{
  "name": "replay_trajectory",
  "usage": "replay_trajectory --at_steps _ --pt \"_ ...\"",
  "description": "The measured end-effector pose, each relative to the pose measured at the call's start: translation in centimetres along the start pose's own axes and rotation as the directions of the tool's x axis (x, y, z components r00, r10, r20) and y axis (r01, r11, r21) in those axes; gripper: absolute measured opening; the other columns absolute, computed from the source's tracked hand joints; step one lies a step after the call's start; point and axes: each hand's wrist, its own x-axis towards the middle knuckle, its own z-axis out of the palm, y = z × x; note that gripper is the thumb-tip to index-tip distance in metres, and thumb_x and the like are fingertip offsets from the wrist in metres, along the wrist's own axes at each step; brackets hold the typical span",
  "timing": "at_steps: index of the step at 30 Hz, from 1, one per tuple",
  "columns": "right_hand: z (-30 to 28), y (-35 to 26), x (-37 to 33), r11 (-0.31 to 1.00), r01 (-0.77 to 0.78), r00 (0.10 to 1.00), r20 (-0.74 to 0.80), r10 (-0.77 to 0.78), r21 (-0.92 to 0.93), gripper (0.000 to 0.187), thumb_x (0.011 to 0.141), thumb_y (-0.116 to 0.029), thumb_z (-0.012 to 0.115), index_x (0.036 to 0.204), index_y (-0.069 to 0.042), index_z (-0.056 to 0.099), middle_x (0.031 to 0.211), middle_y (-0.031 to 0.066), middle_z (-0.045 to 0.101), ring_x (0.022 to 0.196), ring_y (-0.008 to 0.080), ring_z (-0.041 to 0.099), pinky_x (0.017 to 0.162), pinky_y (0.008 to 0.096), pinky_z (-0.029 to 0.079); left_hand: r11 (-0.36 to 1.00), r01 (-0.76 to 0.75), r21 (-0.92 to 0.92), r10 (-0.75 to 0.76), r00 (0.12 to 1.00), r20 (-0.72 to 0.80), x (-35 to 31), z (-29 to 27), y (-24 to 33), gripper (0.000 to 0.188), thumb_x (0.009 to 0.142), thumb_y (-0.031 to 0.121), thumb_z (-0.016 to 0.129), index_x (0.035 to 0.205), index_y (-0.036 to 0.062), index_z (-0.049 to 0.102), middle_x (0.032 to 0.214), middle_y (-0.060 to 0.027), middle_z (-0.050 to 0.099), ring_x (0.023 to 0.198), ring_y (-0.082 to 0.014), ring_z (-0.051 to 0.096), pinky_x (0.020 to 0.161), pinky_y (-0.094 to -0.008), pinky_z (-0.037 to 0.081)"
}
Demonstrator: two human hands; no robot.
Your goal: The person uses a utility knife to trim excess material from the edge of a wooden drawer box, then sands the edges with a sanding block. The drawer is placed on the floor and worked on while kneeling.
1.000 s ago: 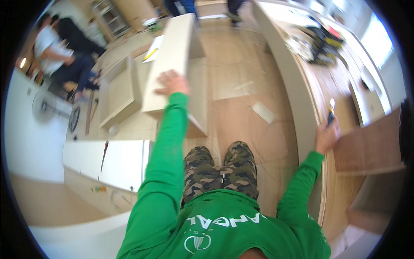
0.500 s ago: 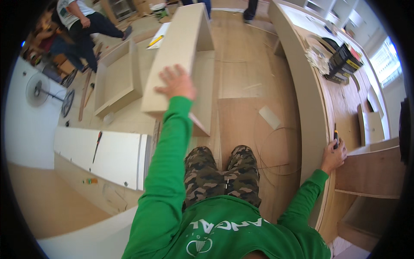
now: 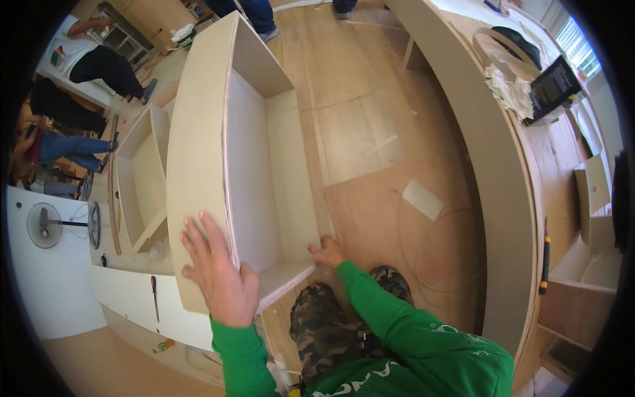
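Note:
A long, open wooden box (image 3: pixel 198 139), shaped like a drawer or cabinet carcass, stands on its side in front of me, its hollow facing right. My left hand (image 3: pixel 221 278) lies spread on the near end of its upper panel, thumb by the open edge. At the box's near lower right corner is my right hand (image 3: pixel 329 253), fingers apart and touching the corner. Neither hand is wrapped round anything. On the cabinet edge to the right lies a slim tool with a yellow-and-black handle (image 3: pixel 545 268).
A second open box (image 3: pixel 142 178) lies behind on the left. A screwdriver (image 3: pixel 155 298) rests on a white panel (image 3: pixel 126 291). Along the right runs a long cabinet (image 3: pixel 476 132) carrying a black carton (image 3: pixel 554 89). Thin cord (image 3: pixel 417 264) loops over the floor. Other people stand at the far left.
My right hand has left the yellow-and-black tool on the cabinet and come over to the box's corner. My left hand has shifted toward the near end of the box. The view has turned.

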Motion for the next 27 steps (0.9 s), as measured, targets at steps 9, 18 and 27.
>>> replay_trajectory --at_steps 9,18,27 --pt "1.1 -1.7 2.5 0.992 -0.094 0.995 -0.034 0.091 -0.080 0.078 0.091 -0.049 0.082 0.139 0.007 0.055 0.124 0.0350 0.071 0.120 0.0523 0.069 0.103 0.0578 0.056 0.994 -0.016 -0.108 0.023 0.998 0.061 0.9 -1.1 -0.6 0.107 0.078 -0.008 0.062 0.176 0.0041 0.023 0.181 -0.0332 0.018 0.168 -0.0559 0.013 0.122 -0.0831 0.012" --pt "1.9 -2.2 1.4 0.829 0.041 0.995 -0.094 0.014 0.557 0.053 0.090 -0.029 0.090 0.125 0.007 0.072 0.114 0.0234 0.081 0.103 0.0313 0.078 0.092 0.0427 0.061 0.922 -0.212 -0.325 0.233 0.972 0.027 6.4 -9.2 -0.7 0.089 0.074 -0.013 0.056 0.162 -0.0152 0.041 0.165 -0.0468 0.038 0.164 -0.0523 0.028 0.134 -0.0439 0.024" --pt "-8.8 0.6 -7.5 0.868 0.085 0.943 -0.321 0.088 0.488 0.041 0.090 -0.024 0.088 0.115 0.006 0.074 0.107 0.0262 0.080 0.102 0.0392 0.078 0.090 0.0478 0.059 0.705 -0.131 -0.697 0.247 0.967 0.068 -1.0 -12.4 -0.8 0.091 0.071 -0.016 0.052 0.161 -0.0197 0.040 0.160 -0.0309 0.056 0.150 -0.0314 0.054 0.124 -0.0345 0.039"
